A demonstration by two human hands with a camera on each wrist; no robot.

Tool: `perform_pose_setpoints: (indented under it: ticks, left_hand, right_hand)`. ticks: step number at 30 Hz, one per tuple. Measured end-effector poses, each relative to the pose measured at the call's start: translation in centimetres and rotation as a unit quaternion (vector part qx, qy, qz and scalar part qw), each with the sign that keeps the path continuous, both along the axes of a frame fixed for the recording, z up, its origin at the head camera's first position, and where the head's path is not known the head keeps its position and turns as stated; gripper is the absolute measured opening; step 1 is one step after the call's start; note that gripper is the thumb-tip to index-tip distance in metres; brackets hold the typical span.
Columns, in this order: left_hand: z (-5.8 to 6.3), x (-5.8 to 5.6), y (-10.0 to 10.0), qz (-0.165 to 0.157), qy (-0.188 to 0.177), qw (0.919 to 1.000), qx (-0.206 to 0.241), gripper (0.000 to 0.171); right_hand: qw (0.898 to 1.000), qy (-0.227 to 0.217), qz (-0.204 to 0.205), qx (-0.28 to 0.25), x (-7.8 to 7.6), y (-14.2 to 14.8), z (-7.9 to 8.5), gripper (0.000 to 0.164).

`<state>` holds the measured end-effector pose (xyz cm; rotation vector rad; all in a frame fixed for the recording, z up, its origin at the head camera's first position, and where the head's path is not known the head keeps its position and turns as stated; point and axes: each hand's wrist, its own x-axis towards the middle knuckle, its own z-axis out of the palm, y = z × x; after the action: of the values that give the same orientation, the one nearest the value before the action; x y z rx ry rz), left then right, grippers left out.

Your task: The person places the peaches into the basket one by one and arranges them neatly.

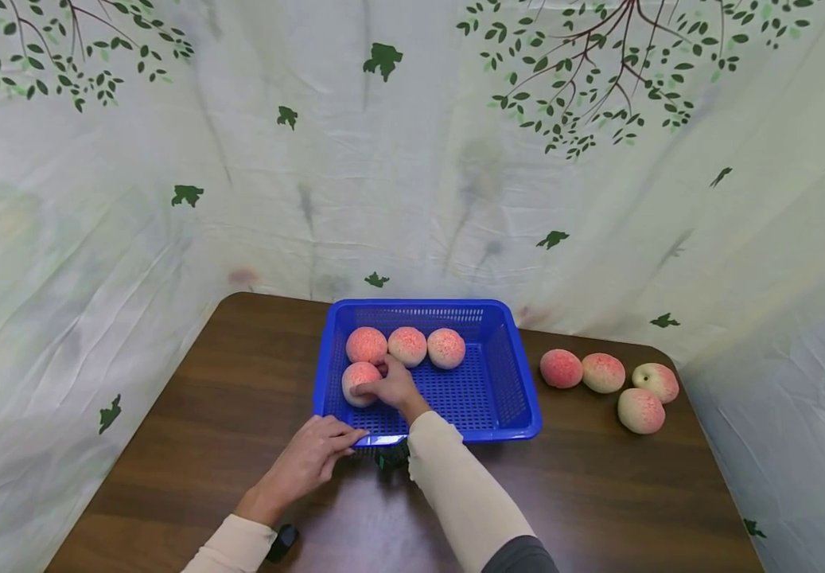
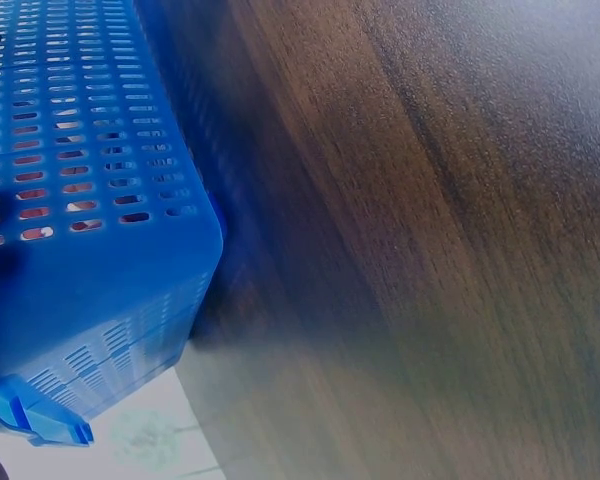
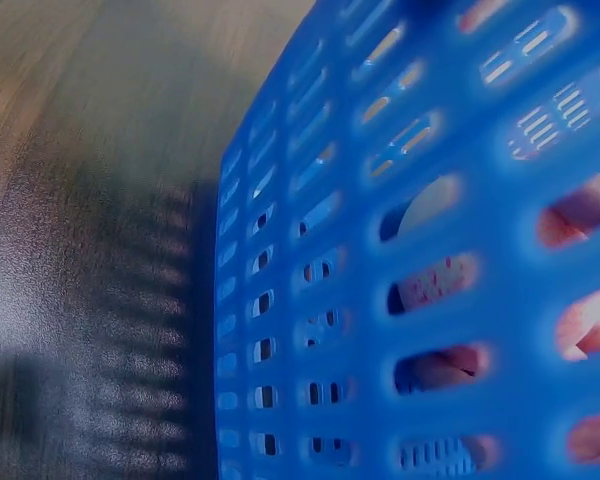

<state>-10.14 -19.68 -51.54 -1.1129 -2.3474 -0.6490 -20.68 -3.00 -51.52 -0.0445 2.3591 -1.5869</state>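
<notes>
A blue plastic basket (image 1: 501, 398) with slotted walls stands on the table. Inside it, along the back, three pink-and-cream peaches (image 1: 407, 347) lie in a row. My right hand (image 1: 394, 387) reaches over the near rim and holds another peach (image 1: 359, 383) at the basket's left side, thumb and fingers around it. Through the slots in the right wrist view, bits of peach (image 3: 438, 283) show. My left hand (image 1: 308, 455) grips the near rim close to the front left corner. In the left wrist view the basket wall (image 2: 90, 270) hides most of the contents.
Several more peaches (image 1: 604, 373) lie grouped on the brown wooden table (image 1: 240, 382) to the right of the basket. A pale curtain (image 1: 412, 175) printed with leaves hangs behind the table and along both sides.
</notes>
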Motion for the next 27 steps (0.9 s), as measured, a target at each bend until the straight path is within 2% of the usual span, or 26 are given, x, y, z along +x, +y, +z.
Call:
perform_pose_setpoints:
  ticks: [9,16,20,27]
  left_hand:
    - [0.3,0.0,0.1,-0.007,0.009,0.9999,0.008,0.028]
    - [0.3,0.1,0.3,-0.015,0.016,0.9997,0.015,0.031]
    - [0.2,0.0,0.4,-0.018,0.016,0.9995,0.019,0.03]
    - [0.2,-0.1,0.3,-0.012,0.016,0.9996,0.021,0.03]
  right_hand:
    - [1.0,0.026,0.014,0.01,0.2,0.4,0.3,0.061]
    - [1.0,0.011,0.026,0.004,0.6,1.0,0.5,0.063]
    - [1.0,0.003,0.025,-0.005,0.7,1.8,0.7,0.067]
    - [0.999,0.011,0.03,-0.019,1.0,4.5,1.7,0.062]
